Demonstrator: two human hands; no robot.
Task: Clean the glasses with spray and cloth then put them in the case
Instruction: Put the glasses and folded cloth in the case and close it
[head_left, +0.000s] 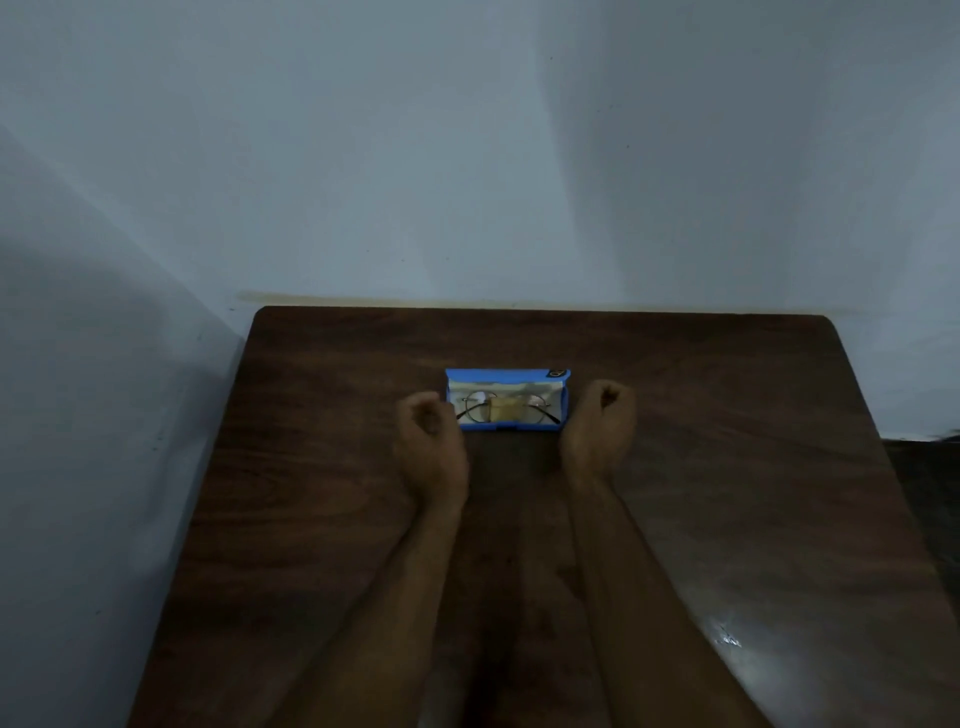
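Your left grip (431, 434) rests on the dark wooden worktop (291, 493), fingers curled in on themselves and holding nothing, just beside the left end of the blue glasses case (506, 375). That case stands open between your hands with its lid tipped back toward the wall. In its pale lining lie the round wire-rimmed glasses (477, 404), with a folded yellowish cloth (505, 410) laid over the bridge. Your right grip (600, 423) sits just beside the case's right end, likewise curled and empty. No spray bottle shows anywhere, so whether the lenses are cleaned cannot be told. I read this as the putting-away step, with only the lid left to shut. For that, swing the lid down gently, first checking that the temples and cloth sit inside the rim so nothing gets pinched.
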